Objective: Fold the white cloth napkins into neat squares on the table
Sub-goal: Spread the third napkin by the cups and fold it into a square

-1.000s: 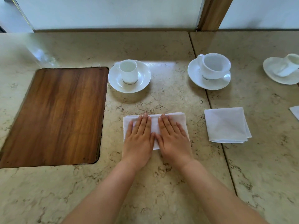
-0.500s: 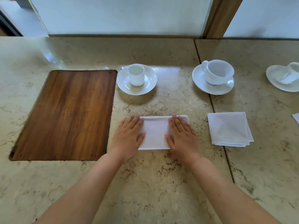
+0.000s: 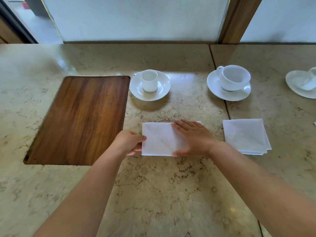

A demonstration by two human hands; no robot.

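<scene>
A white cloth napkin (image 3: 159, 139), folded into a long rectangle, lies flat on the marble table (image 3: 153, 194) in front of me. My right hand (image 3: 191, 137) presses flat on its right half with straight fingers. At the napkin's left edge, my left hand (image 3: 130, 141) pinches the cloth, thumb on top and fingers curled beneath. A second white napkin (image 3: 245, 135), folded into a square, lies to the right, apart from both hands.
A wooden board (image 3: 80, 120) is set into the table at the left. Behind the napkins stand a small cup on a saucer (image 3: 150, 85) and a wider cup on a saucer (image 3: 229, 82). Another saucer (image 3: 301, 83) sits at the far right edge.
My hands slid apart from the napkin's middle. The left hand moved off its left edge and took hold of it; the right hand stays flat on the right half.
</scene>
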